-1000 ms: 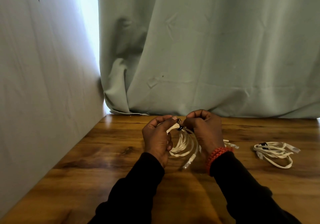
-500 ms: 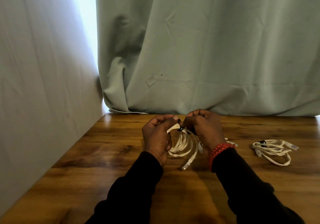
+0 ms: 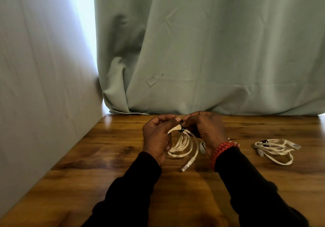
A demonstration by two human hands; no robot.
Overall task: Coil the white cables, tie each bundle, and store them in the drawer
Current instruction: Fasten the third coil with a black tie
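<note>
— Little has shifted since a second ago: both hands keep the same pose at the top of the coil, and the view has only tipped a touch, so the second bundle sits slightly differently in frame.

— What are the hands doing, exactly?

— Left hand has its fingers curled round the left side of the coil, thumb and forefinger meeting at the black tie. Right hand pinches that same tie from the other side, fingers bent tight. The two sets of fingertips nearly touch over it.

— And the coil itself?

— Held up between the hands, just above the tabletop, its loops hanging down toward the person. One loose end trails out with a plug lying on the wood between the two black sleeves. Another plug peeks out just beside the right wrist, next to a red bracelet.

— The other cable?

— Second bundle lies flat on the tabletop, well apart to the right of the right arm. It shows a dark band near its upper left, and its plugs stick out at the right and left edges.

— Anything behind?

— A pale green curtain hangs down to the far edge of the tabletop, and a white wall runs along the left. I see no drawer in this view.
</note>
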